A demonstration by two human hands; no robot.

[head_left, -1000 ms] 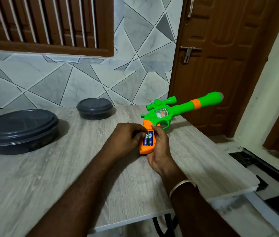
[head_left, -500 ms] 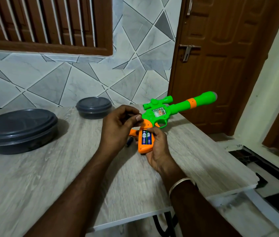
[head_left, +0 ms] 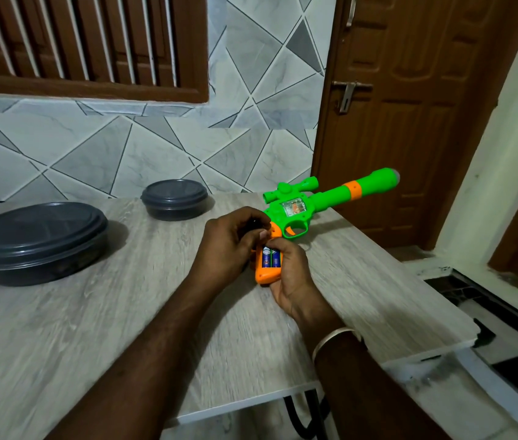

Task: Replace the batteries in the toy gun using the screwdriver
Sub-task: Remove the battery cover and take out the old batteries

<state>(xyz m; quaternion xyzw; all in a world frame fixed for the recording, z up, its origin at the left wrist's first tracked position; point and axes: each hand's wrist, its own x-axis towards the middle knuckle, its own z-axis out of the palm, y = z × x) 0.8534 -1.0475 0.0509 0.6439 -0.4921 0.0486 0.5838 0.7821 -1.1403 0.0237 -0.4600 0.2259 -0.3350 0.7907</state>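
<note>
While the toy gun [head_left: 295,214] lies w/ its green barrel pointing away to the right, past the bench [head_left: 92,328] edge, its orange handle sits in the right hand [head_left: 289,277]. That hand comes in from below, palm cupped under and round the handle's right side, thumb laid across the top of the open battery bay, fingers mostly hidden beneath. So the right grip is closed on the handle. A metal bangle [head_left: 330,339] rings the right wrist.

Two batteries [head_left: 270,258] show side by side in the open bay, blue labels facing up, running lengthwise along the handle.

The left hand [head_left: 229,246] reaches in from lower left, forearm crossing the bench diagonally, wrist bent so the knuckles face up. Its fingers are curled in tight w/ tips bunched near the top of the handle, just left of the trigger guard. A small dark thing peeks out between thumb and forefinger; can't tell what it is, so the left grip is pinched closed on smth unidentified.

On the left of the bench sits a large dark lidded container [head_left: 37,242]; a smaller dark lidded container [head_left: 174,199] stands farther back, near the wall. Both well apart from the hands.
</note>
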